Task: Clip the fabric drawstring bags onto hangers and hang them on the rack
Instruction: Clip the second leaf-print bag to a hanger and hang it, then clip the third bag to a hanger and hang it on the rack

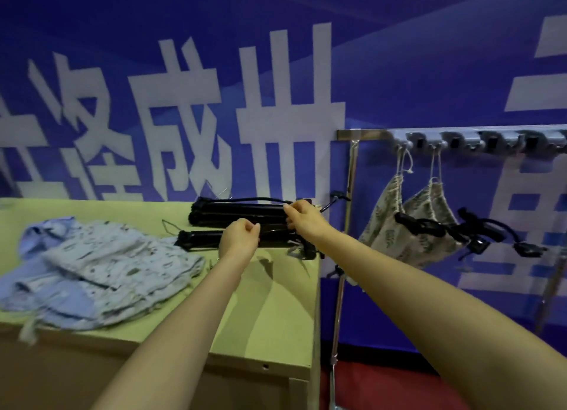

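A pile of pale blue printed drawstring bags (92, 265) lies on the left of the green table (270, 323). Black clip hangers (239, 211) are stacked at the table's far right corner. My left hand (241, 237) grips the nearer black hanger (199, 239) at its middle. My right hand (302, 214) pinches a hanger at the right end of the stack. To the right stands the metal rack (429, 135), where two cream leaf-print bags (389, 222) hang by their cords, with black hangers (429, 227) clipped at their lower parts.
A blue banner wall with large white characters stands close behind the table and rack. The rack's upright post (349, 194) sits just past the table's right edge. Red floor shows below the rack.
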Demonstrator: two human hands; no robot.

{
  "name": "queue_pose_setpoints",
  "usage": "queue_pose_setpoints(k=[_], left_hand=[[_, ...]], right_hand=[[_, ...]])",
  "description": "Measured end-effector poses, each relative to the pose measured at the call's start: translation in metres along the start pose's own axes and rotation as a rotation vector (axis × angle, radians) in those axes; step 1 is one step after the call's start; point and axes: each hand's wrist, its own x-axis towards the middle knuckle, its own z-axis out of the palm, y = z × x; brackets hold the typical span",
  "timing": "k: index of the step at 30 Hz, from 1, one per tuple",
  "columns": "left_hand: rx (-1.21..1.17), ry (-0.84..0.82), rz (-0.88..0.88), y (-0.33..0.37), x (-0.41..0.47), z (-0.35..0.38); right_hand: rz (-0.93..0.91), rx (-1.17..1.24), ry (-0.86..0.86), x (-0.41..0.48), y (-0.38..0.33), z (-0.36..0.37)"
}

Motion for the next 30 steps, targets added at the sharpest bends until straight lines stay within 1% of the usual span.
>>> queue_pose_setpoints(k=[4, 8, 9, 11, 13, 15, 17, 20, 22, 24, 25, 30], left_hand=[[0.234, 0.08, -0.042, -0.044, 0.004, -0.041], [0.504, 0.142, -0.083, -0.084, 0.015, -0.083], [0.591, 0.132, -0.082, -0.092, 0.018, -0.091], [0.734, 0.038, -0.095, -0.105, 0.022, -0.105], [0.808, -0.058, -0.093, -0.11, 0.025, -0.108], [0.855, -0.093, -0.081, -0.112, 0.026, -0.109], [0.868, -0.071, -0.071, -0.114, 0.027, -0.109], [0.791, -0.025, -0.004, -0.121, 0.025, -0.108], [0.73, -0.075, -0.001, -0.121, 0.024, -0.109], [0.741, -0.133, -0.014, -0.118, 0.024, -0.11], [0.757, -0.135, -0.007, -0.118, 0.024, -0.11], [0.772, 0.005, 0.031, -0.117, 0.019, -0.106]], right_hand=[[-0.002, 0.003, -0.092, -0.002, -0.011, 0.042], [-0.033, -0.011, -0.141, -0.001, -0.028, 0.076], [-0.033, -0.017, -0.149, 0.0, -0.03, 0.083], [-0.032, -0.022, -0.165, 0.0, -0.033, 0.096], [-0.025, -0.034, -0.177, 0.0, -0.033, 0.103], [-0.02, -0.046, -0.185, 0.001, -0.031, 0.111], [-0.014, -0.056, -0.188, 0.0, -0.029, 0.116], [0.004, -0.077, -0.19, -0.001, -0.024, 0.123], [0.011, -0.096, -0.189, -0.002, -0.021, 0.127], [0.022, -0.121, -0.202, -0.003, -0.018, 0.131], [0.028, -0.14, -0.209, -0.003, -0.016, 0.133], [0.042, -0.204, -0.233, -0.003, -0.012, 0.142]])
